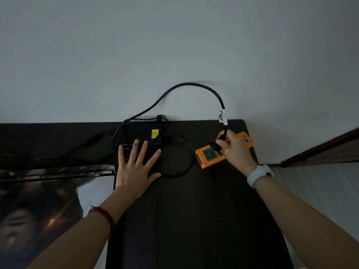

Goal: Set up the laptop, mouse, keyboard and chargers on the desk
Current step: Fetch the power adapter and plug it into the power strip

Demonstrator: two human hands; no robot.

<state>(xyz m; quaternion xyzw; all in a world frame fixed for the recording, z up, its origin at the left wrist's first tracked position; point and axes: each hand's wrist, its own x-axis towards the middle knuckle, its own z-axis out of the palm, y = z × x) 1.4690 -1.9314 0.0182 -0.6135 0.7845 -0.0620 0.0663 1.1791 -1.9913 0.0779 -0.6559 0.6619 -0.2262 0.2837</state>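
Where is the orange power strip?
The orange plastic power strip lies on the dark desk near its far right corner, under the right hand.

Dim, flat indoor light, wide-angle view.
The dark desk (194,210) swallows detail; the wall (174,45) darkens toward twelve o'clock; edges bow outward; slight softness throughout.

Yellow label (154,133) on the charger brick (139,135): print unreadable.

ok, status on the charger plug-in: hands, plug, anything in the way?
Right hand grip shut on black plug at orange power strip. Left hand open, flat beside black charger brick. Nothing blocking.
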